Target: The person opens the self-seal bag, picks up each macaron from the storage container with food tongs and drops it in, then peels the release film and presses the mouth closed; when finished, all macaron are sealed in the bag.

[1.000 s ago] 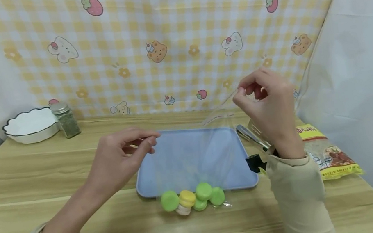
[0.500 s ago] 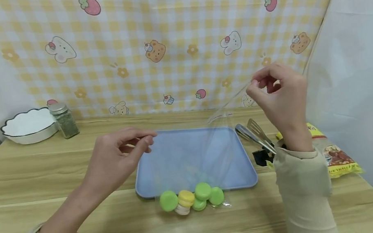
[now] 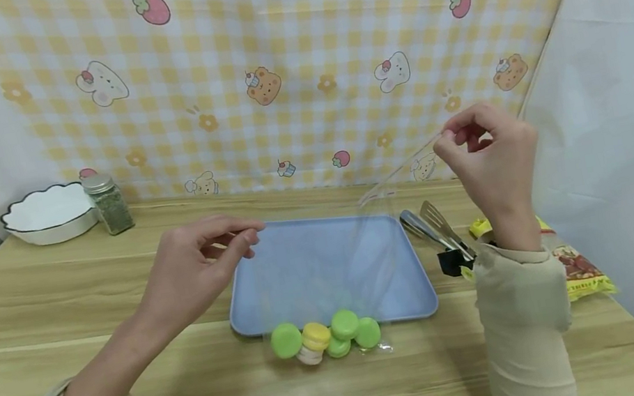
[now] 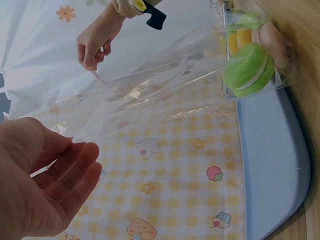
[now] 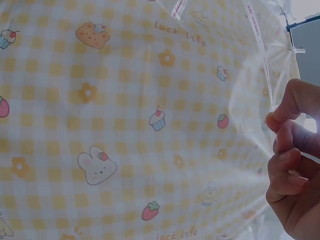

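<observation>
A clear plastic bag (image 3: 318, 275) hangs in front of the blue tray. In its bottom lie several macarons (image 3: 345, 325), green, yellow and pale pink. My left hand (image 3: 203, 257) pinches the bag's upper left edge between thumb and index finger; in the left wrist view the macarons (image 4: 249, 69) show through the film. My right hand (image 3: 491, 160), higher up at the right, pinches a thin strip (image 3: 398, 171) stretched from the bag's top. Red print marks this strip (image 5: 260, 47) in the right wrist view. How far it is separated from the film, I cannot tell.
The blue tray (image 3: 247, 309) lies on the wooden table. Left back stand a scalloped white dish (image 3: 48, 210) and a spice jar (image 3: 111, 204). Right of the tray are a slotted turner (image 3: 436, 218) and a yellow packet (image 3: 577, 265), partly behind the right sleeve. A checkered cloth hangs behind.
My right hand has moved to the right and slightly upward, drawing the strip out longer. The left hand and the macarons have stayed nearly in place.
</observation>
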`<state>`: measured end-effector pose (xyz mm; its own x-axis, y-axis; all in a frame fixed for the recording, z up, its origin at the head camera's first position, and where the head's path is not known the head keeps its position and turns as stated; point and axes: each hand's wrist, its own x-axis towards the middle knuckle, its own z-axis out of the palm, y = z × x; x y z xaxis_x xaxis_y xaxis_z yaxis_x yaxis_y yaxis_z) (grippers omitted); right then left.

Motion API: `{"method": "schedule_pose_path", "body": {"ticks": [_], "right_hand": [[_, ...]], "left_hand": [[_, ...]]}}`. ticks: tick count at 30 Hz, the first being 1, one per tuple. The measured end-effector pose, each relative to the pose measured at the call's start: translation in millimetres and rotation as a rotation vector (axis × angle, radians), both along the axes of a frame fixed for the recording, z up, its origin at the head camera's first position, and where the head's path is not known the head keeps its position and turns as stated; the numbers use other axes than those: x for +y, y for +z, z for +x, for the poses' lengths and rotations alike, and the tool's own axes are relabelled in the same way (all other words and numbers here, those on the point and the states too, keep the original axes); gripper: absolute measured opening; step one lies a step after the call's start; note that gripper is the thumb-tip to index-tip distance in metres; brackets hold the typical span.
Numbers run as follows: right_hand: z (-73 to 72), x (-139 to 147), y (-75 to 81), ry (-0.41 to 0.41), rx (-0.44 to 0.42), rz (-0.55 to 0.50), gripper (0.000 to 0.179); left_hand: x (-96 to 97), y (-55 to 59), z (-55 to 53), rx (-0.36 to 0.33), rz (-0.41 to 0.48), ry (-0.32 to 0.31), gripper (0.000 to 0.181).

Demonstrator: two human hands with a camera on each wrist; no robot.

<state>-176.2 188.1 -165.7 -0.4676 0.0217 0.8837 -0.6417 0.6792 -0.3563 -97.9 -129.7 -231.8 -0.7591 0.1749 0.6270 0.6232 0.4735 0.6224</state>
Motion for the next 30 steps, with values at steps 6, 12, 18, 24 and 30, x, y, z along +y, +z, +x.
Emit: {"method": "schedule_pose_path", "body": {"ticks": [6, 12, 18, 24, 30], "right_hand": [[-0.9, 4.9, 1.8, -0.033, -0.020, -0.029, 0.011], [-1.6, 8.4, 3.1, -0.037, -0.032, -0.050, 0.011], [-1.9, 13.7, 4.6, -0.047, -0.050, -0.069, 0.012], [-3.6, 20.5, 5.6, -0.069, -0.074, -0.094, 0.012], [-2.0, 23.7, 7.0, -0.076, -0.093, -0.116, 0.012]], "left_hand": [[-0.8, 0.0, -0.6, -0.002, -0.005, 0.008, 0.018], [-1.3, -0.5, -1.4, 0.003, -0.011, 0.011, 0.017], [-2.1, -0.8, -2.5, -0.006, -0.014, 0.017, 0.017], [-2.8, -0.7, -2.8, -0.011, -0.015, 0.019, 0.017], [-3.5, -0.8, -2.9, -0.008, -0.026, 0.028, 0.016]]}}
